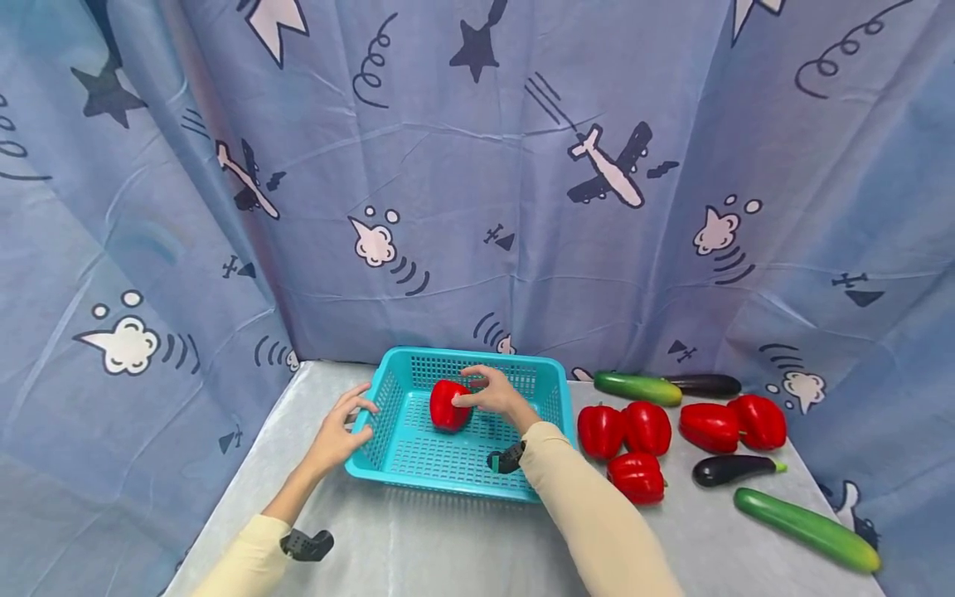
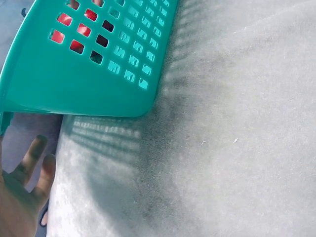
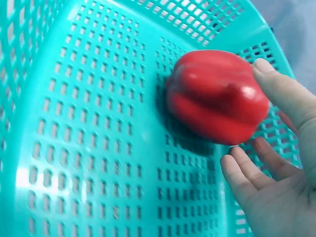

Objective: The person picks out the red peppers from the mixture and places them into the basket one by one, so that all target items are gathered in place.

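A red bell pepper (image 1: 445, 406) sits inside the turquoise plastic basket (image 1: 373, 474), left of its middle. My right hand (image 1: 498, 396) reaches into the basket on the pepper's right side. In the right wrist view its thumb (image 3: 284, 94) is at the pepper's edge, while the other fingers spread below, apart from the pepper (image 3: 217, 98). At the basket's left rim is my left hand (image 1: 337, 435), its fingertips by the edge. The left wrist view shows this hand (image 2: 19, 197) with loosely spread fingers beside the basket's outer wall (image 2: 64, 84); part of it is cut off.
Right of the basket lie several red bell peppers (image 1: 647, 429). Behind them are a zucchini (image 1: 634, 387) and a dark eggplant (image 1: 709, 385). Another eggplant (image 1: 731, 470) and a zucchini (image 1: 809, 529) lie nearer the table's right edge. A patterned blue curtain (image 1: 462, 174) hangs behind the table (image 1: 448, 547).
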Demonstrator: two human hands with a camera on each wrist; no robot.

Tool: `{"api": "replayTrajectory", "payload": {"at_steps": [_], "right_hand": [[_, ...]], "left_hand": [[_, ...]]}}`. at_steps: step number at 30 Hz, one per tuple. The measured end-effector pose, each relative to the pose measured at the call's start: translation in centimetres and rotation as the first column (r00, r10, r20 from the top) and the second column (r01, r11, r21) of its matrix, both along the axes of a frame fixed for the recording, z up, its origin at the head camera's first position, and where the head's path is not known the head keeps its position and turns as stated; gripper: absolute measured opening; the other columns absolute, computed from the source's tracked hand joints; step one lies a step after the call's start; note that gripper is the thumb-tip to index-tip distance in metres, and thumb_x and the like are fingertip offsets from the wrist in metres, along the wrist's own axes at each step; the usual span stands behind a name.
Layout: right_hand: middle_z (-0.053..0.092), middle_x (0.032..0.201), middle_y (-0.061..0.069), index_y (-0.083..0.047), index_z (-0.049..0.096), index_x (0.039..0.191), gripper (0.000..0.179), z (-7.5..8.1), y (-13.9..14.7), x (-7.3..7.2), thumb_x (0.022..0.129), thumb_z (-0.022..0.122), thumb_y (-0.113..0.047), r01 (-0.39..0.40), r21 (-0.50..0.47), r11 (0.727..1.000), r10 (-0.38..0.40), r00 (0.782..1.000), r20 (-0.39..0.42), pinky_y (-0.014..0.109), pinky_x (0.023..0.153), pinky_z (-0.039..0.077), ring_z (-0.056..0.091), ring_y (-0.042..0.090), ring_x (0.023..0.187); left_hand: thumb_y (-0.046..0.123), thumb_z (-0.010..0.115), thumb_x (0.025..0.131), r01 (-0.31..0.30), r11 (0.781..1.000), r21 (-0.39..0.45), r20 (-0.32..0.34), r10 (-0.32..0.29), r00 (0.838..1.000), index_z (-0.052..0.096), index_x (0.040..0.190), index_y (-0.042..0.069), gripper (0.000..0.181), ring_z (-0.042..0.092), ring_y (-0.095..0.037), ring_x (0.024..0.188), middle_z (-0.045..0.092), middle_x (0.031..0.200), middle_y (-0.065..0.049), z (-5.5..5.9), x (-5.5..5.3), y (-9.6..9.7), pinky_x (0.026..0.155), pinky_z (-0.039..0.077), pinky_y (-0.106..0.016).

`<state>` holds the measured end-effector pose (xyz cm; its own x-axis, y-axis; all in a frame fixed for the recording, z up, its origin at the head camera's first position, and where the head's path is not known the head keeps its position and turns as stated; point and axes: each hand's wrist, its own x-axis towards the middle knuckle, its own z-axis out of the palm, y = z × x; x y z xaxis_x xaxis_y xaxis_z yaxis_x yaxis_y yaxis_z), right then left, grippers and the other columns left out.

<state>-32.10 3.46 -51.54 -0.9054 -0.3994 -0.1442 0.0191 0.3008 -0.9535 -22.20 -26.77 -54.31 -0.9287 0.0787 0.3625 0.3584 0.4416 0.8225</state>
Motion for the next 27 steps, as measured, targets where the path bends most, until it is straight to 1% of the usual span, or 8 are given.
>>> {"api": "replayTrajectory", "payload": {"at_steps": [5,8,10,13,16,19,22,27], "right_hand": [[0.059,0.134,0.02,-0.001,0.063,0.131,0.049,1.1,1.5,-0.1,0.088,0.08,-0.017,0.017,0.068,0.998,-0.012,0.997,-0.08,0.051,0.093,0.051,0.053,0.037,0.125],[0.059,0.133,0.022,0.001,0.064,0.129,0.047,1.8,2.5,-0.1,0.089,0.08,-0.018,0.027,0.101,0.994,-0.014,0.992,-0.124,0.05,0.094,0.05,0.052,0.038,0.126],[0.059,0.134,0.024,0.002,0.064,0.129,0.047,2.3,3.2,0.0,0.088,0.08,-0.017,0.022,0.117,0.993,-0.005,0.99,-0.142,0.05,0.094,0.05,0.052,0.04,0.127],[0.058,0.134,0.026,0.004,0.062,0.129,0.048,3.2,4.3,0.1,0.089,0.079,-0.016,-0.016,0.124,0.992,0.038,0.984,-0.173,0.051,0.094,0.049,0.051,0.043,0.128],[0.058,0.134,0.026,0.005,0.062,0.129,0.047,3.9,5.4,0.2,0.09,0.079,-0.016,-0.061,0.113,0.992,0.082,0.977,-0.195,0.051,0.095,0.049,0.05,0.045,0.128],[0.058,0.133,0.027,0.006,0.061,0.129,0.047,4.4,6.6,0.3,0.091,0.078,-0.015,-0.095,0.099,0.991,0.114,0.97,-0.215,0.051,0.095,0.049,0.051,0.045,0.127],[0.059,0.132,0.026,0.004,0.062,0.129,0.046,4.9,7.6,0.5,0.091,0.078,-0.015,-0.102,0.093,0.99,0.12,0.968,-0.222,0.051,0.095,0.049,0.053,0.045,0.124],[0.063,0.127,0.022,0.001,0.064,0.127,0.041,5.5,9.1,1.2,0.092,0.077,-0.016,-0.091,0.109,0.99,0.118,0.955,-0.273,0.05,0.096,0.048,0.057,0.04,0.119]], "left_hand": [[-0.018,0.064,0.078,-0.009,1.0,-0.026,0.018,0.01,1.0,0.065,0.104,-0.003,0.03,0.058,-0.047,0.115,0.039,0.153,-0.025,-0.1,0.1,-0.2,0.084,0.052,-0.054],[-0.015,0.065,0.079,-0.003,1.0,-0.026,0.031,0.004,1.0,0.065,0.106,-0.002,0.029,0.059,-0.043,0.115,0.04,0.154,-0.021,0.1,0.2,-0.3,0.086,0.053,-0.048],[-0.014,0.065,0.079,0.004,1.0,-0.02,0.027,-0.004,1.0,0.065,0.106,-0.003,0.029,0.058,-0.043,0.117,0.04,0.154,-0.021,0.1,0.2,-0.3,0.086,0.052,-0.047],[-0.014,0.066,0.079,0.009,1.0,-0.015,0.021,-0.008,1.0,0.065,0.106,-0.003,0.029,0.059,-0.043,0.114,0.04,0.153,-0.023,0.0,0.1,-0.4,0.084,0.053,-0.045],[-0.015,0.067,0.079,0.01,1.0,-0.002,0.017,-0.01,1.0,0.065,0.106,-0.002,0.03,0.062,-0.044,0.109,0.04,0.153,-0.025,0.0,0.2,-0.4,0.081,0.054,-0.044],[-0.015,0.067,0.079,0.013,1.0,0.009,0.012,-0.013,1.0,0.065,0.106,-0.001,0.031,0.062,-0.045,0.107,0.04,0.152,-0.026,-0.1,0.2,-0.4,0.08,0.054,-0.046],[-0.014,0.067,0.079,0.017,1.0,0.001,0.01,-0.017,1.0,0.065,0.106,-0.002,0.03,0.06,-0.046,0.11,0.039,0.153,-0.025,0.0,0.1,-0.3,0.082,0.053,-0.049],[-0.015,0.067,0.08,0.005,1.0,-0.023,0.026,-0.005,1.0,0.065,0.106,-0.002,0.03,0.061,-0.044,0.11,0.039,0.154,-0.023,0.0,0.1,-0.2,0.082,0.054,-0.046]]}}
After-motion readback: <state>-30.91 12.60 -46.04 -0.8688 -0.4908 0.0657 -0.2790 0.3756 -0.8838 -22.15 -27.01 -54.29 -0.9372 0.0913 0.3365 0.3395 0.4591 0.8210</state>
